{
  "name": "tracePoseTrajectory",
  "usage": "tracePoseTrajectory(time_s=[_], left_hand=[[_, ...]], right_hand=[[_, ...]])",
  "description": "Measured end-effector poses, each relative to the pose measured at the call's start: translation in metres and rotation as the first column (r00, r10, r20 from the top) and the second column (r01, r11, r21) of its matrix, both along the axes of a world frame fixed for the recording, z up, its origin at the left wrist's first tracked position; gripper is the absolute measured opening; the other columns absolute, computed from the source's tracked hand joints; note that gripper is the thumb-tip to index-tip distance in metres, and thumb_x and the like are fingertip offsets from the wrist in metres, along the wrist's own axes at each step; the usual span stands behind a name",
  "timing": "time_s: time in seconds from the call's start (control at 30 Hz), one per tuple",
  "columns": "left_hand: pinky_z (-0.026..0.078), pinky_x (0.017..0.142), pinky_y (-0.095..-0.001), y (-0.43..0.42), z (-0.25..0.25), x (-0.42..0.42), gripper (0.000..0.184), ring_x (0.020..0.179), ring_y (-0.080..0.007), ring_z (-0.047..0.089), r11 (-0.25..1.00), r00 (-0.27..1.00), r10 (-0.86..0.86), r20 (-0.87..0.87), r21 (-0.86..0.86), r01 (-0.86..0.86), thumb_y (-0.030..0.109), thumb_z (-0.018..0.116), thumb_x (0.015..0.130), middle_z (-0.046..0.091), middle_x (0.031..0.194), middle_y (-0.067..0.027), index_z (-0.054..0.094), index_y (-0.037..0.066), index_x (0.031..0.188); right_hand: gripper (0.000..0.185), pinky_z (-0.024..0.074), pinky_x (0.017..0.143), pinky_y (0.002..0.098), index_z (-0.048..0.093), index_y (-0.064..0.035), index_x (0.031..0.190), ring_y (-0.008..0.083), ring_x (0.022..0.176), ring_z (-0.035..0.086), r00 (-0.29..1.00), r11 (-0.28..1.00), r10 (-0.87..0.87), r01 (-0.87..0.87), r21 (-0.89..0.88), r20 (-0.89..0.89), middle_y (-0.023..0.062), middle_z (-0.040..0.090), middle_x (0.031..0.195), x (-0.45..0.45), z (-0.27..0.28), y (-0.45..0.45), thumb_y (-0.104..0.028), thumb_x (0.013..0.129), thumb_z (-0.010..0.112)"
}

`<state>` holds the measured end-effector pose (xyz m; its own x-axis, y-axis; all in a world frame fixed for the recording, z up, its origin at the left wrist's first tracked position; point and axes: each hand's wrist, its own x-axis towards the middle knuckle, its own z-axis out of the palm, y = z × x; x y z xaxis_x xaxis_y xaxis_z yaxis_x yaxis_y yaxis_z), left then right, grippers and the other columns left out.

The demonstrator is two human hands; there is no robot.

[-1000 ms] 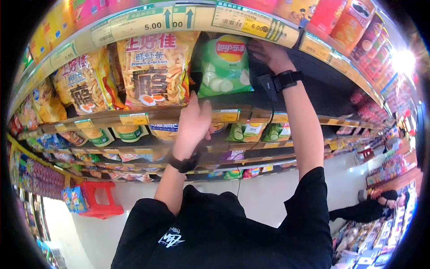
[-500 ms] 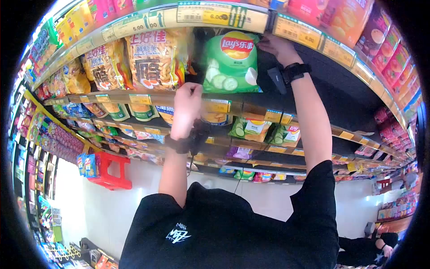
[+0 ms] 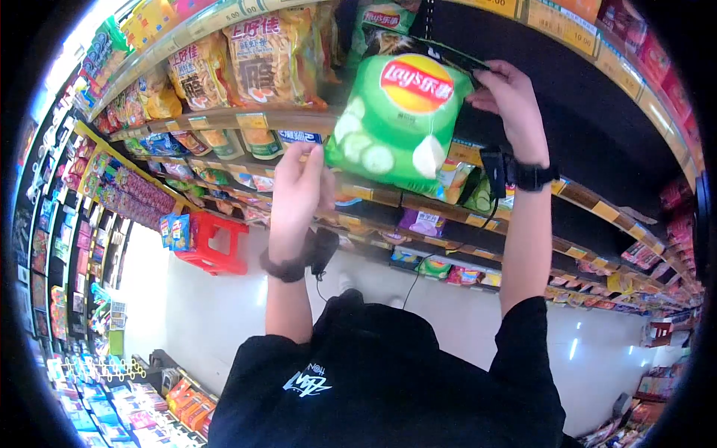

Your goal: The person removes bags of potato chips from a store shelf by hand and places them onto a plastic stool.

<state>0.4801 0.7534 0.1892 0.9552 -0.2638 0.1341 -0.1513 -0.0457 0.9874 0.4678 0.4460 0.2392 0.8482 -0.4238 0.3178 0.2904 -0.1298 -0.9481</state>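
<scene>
A green Lay's chip bag (image 3: 399,123) hangs tilted in front of the shelf, its printed face towards me. At its lower left corner, my left hand (image 3: 300,175) is closed with thumb and finger pinching the edge. My right hand (image 3: 508,93) grips the upper right edge, its fingers partly behind the bag. Another green Lay's bag (image 3: 385,16) stands deeper on the shelf, partly hidden behind a dark package (image 3: 388,42). Prawn cracker bags (image 3: 269,60) stand to the left.
Shelf edges with price tags (image 3: 252,120) run across the view, with more snack bags (image 3: 422,222) on lower levels. A red plastic stool (image 3: 216,243) stands on the floor at the left. A thin cable (image 3: 418,280) hangs below my right wrist.
The green bag has come off the shelf towards me and tilted. My left hand has closed on its lower corner, and my right hand has moved outward with its upper edge.
</scene>
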Motion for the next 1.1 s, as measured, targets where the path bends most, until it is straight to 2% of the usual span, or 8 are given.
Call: tracePoseTrajectory(time_s=[0.13,0.2,0.4,0.7,0.8,0.87,0.97,1.1], left_hand=[[0.042,0.044,-0.0213,0.032,-0.014,-0.019,0.019,0.046,-0.011,0.053,1.0,0.992,0.01,-0.129,-0.021,-0.013,0.02,0.043,0.098,0.055,0.062,-0.0052,0.048,0.002,0.101],[0.045,0.047,-0.0227,0.058,-0.022,-0.021,0.018,0.05,-0.0121,0.056,1.0,0.994,0.01,-0.111,-0.005,-0.01,0.018,0.044,0.098,0.056,0.067,-0.0064,0.048,0.001,0.102],[0.046,0.047,-0.0231,0.161,-0.049,-0.009,0.016,0.049,-0.0119,0.056,0.999,0.992,0.035,-0.122,0.001,-0.035,0.016,0.046,0.097,0.057,0.066,-0.006,0.049,0.002,0.1],[0.045,0.046,-0.0214,0.329,-0.079,-0.016,0.012,0.05,-0.0108,0.056,0.942,0.948,0.279,-0.154,-0.147,-0.301,0.013,0.051,0.094,0.059,0.066,-0.005,0.053,0.001,0.097],[0.044,0.047,-0.0217,0.375,-0.086,-0.015,0.012,0.051,-0.0106,0.056,0.906,0.927,0.331,-0.179,-0.214,-0.365,0.011,0.051,0.093,0.059,0.067,-0.0051,0.054,0.001,0.098],[0.043,0.052,-0.023,0.402,-0.084,-0.019,0.011,0.051,-0.0113,0.056,0.894,0.914,0.356,-0.195,-0.214,-0.394,0.009,0.051,0.093,0.061,0.068,-0.0065,0.054,-0.001,0.098],[0.043,0.044,-0.0215,0.438,-0.092,-0.019,0.015,0.052,-0.0098,0.055,0.888,0.897,0.409,-0.166,-0.154,-0.433,0.012,0.051,0.093,0.059,0.068,-0.0046,0.054,0.001,0.103],[0.042,0.044,-0.0214,0.477,-0.098,-0.016,0.017,0.051,-0.0096,0.054,0.808,0.814,0.533,-0.231,-0.144,-0.571,0.014,0.052,0.093,0.059,0.068,-0.005,0.054,0.0,0.103]], right_hand=[[0.024,0.0506,0.054,0.023,0.055,0.0059,0.103,0.0141,0.062,0.064,0.996,0.995,-0.091,0.091,-0.032,0.006,0.0078,0.061,0.076,-0.04,-0.029,0.036,-0.009,0.085,0.061],[0.02,0.0498,0.053,0.0228,0.056,0.0047,0.099,0.0131,0.059,0.062,0.989,0.987,-0.145,0.145,-0.072,0.005,0.0066,0.06,0.074,-0.049,-0.049,0.054,-0.008,0.085,0.061],[0.012,0.0474,0.05,0.0215,0.054,0.0017,0.093,0.0118,0.056,0.061,0.992,0.987,-0.124,0.123,0.102,0.002,0.0054,0.058,0.07,-0.051,-0.072,0.163,-0.006,0.087,0.061],[0.009,0.0463,0.049,0.0209,0.053,0.0009,0.091,0.0117,0.056,0.061,0.97,0.98,0.194,-0.184,0.08,-0.143,0.0046,0.059,0.071,0.01,-0.109,0.318,-0.004,0.087,0.059],[0.008,0.0457,0.049,0.0206,0.053,0.0001,0.089,0.0109,0.055,0.06,0.949,0.954,0.293,-0.282,0.103,-0.118,0.0043,0.059,0.07,0.034,-0.123,0.367,-0.004,0.088,0.059],[0.008,0.0452,0.048,0.0211,0.053,0.0,0.089,0.0122,0.055,0.061,0.933,0.945,0.321,-0.304,0.118,-0.163,0.0046,0.059,0.069,0.043,-0.131,0.394,-0.005,0.087,0.059],[0.008,0.0443,0.046,0.0217,0.054,0.0009,0.088,0.0143,0.056,0.063,0.897,0.923,0.384,-0.365,0.123,-0.218,0.005,0.06,0.069,0.065,-0.133,0.43,-0.005,0.086,0.059],[0.009,0.0445,0.046,0.0223,0.054,0.0024,0.088,0.0146,0.057,0.064,0.844,0.887,0.462,-0.437,0.15,-0.273,0.0064,0.062,0.071,0.098,-0.146,0.483,-0.006,0.085,0.059]])
